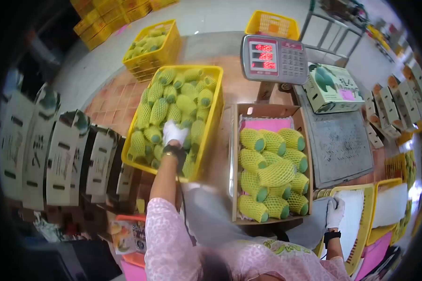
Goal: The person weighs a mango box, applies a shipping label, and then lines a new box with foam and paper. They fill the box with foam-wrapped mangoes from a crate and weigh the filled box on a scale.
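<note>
My left hand (174, 134), in a white glove, reaches into a yellow crate (219, 93) full of mangoes. Its fingers stretch out over the netted fruit, touching it, and no mango shows lifted in them. Most mangoes (159, 110) there wear yellow-green foam nets with a green tip bare. At the lower right, my right hand (335, 213), also gloved, rests at my grey-trousered knee beside a yellow crate with a white lining (354, 215). Its fingers are curled and nothing shows in them. Between my hands stands an open cardboard box (235, 187) holding netted mangoes (276, 173) over pink paper.
A scale display (274, 59) with red digits rises behind the box. On the grey platform (340, 150) lies a closed printed carton (334, 88). Cartons (61, 159) line the left; more stand right. Another mango crate (173, 42) and an empty-looking yellow crate (272, 24) sit behind.
</note>
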A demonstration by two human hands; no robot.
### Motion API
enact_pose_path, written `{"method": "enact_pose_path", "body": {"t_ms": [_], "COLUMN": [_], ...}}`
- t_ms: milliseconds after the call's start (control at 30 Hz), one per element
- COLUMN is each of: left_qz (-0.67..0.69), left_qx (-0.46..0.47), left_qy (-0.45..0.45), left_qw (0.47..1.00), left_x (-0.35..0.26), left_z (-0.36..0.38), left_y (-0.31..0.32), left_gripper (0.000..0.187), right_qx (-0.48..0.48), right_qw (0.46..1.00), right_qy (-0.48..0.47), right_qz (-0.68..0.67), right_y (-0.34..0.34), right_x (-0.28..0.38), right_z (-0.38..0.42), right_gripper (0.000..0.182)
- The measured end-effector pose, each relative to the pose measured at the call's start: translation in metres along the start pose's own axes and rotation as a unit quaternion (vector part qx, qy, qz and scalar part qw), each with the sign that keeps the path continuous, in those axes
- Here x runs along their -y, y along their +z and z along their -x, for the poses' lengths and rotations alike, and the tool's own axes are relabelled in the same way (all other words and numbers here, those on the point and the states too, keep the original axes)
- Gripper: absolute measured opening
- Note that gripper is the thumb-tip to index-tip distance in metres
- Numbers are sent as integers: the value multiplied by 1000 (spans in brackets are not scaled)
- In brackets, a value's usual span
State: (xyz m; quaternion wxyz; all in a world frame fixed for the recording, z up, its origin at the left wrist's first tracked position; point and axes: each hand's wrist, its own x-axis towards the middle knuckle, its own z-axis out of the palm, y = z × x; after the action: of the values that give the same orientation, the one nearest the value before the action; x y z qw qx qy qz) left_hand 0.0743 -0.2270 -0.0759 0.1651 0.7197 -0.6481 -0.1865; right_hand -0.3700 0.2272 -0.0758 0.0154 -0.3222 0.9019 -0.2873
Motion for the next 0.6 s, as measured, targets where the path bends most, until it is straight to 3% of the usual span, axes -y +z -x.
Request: {"method": "enact_pose_path", "body": {"t_ms": [33,100,200,233,267,333,400,467,533,600], "left_qz": [-63,-60,-130,-139,-130,-38,69,266,465,446], "left_qx": [-42,5,63,36,-13,-21,-107,-81,62,196], "left_qy": [-19,-51,-171,-155,-154,-242,-196,-165,-90,-2], "left_qw": [997,997,975,977,979,969,972,946,879,874], "left_x": [22,57,23,26,31,26,48,44,13,-22], "left_z": [-11,-21,7,10,13,15,12,18,38,55], "left_y": [12,31,18,21,30,24,35,29,2,-10], "left_gripper": [72,81,83,80,78,80,73,60,49,42], "right_qx": [14,-3,-5,-1,0,5,10,20,11,13], "right_qw": [1000,1000,1000,1000,1000,1000,1000,999,999,1000], "right_qy": [8,0,-1,-8,-18,5,-1,-6,-38,-10], "right_qz": [5,-5,-2,2,15,-8,10,26,33,23], "right_y": [-2,-2,-6,-6,-7,-5,-5,-6,-3,1], "right_x": [5,7,13,13,13,9,10,8,3,-1], "right_z": [1,4,4,5,5,4,3,2,1,1], "right_gripper": [26,25,24,24,24,24,25,25,25,27]}}
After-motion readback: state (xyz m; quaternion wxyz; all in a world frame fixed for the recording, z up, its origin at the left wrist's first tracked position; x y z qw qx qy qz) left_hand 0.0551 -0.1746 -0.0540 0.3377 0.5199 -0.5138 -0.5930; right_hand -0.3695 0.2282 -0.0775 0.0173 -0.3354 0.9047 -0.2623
